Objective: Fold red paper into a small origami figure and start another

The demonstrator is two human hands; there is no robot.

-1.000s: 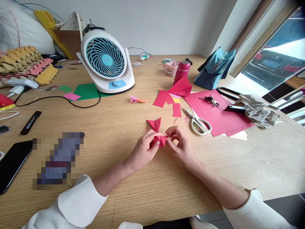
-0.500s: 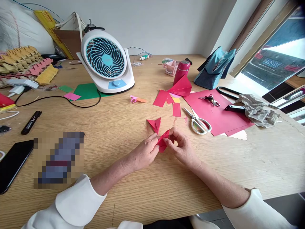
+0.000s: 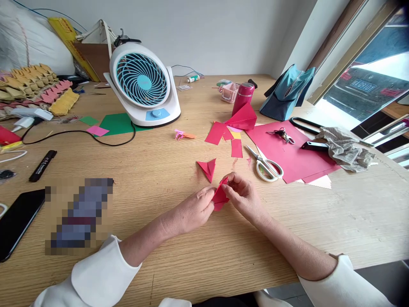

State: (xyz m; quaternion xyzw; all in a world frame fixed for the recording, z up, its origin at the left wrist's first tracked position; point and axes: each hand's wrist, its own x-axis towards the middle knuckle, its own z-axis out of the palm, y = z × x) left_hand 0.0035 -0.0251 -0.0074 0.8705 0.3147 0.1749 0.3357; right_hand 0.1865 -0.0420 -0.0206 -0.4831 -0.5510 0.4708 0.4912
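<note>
A small folded red paper (image 3: 220, 198) is held between both hands, just above the table near its front. My left hand (image 3: 200, 207) pinches its left edge. With thumb and fingers closed, my right hand (image 3: 242, 194) grips the paper's upper right edge. Just behind the hands lies a second folded red piece (image 3: 208, 168) with pointed corners, touched by neither hand. White-handled scissors (image 3: 267, 165) rest to the right of it, their blades pointing away to the left. Cut red paper pieces (image 3: 217, 132) lie farther back. Part of the held paper is covered by the fingers.
A white and blue fan (image 3: 143, 85) stands at the back left. Large red sheets (image 3: 284, 149), a crumpled cloth (image 3: 345, 147) and a blue bag (image 3: 289, 94) are on the right. A red flask (image 3: 243, 96) stands behind the papers; a black phone (image 3: 21, 217) and marker (image 3: 42, 165) lie left.
The held red paper has shifted slightly toward the front and is tilted differently, showing more of its face. My left hand has dropped a little. Both hands keep their hold.
</note>
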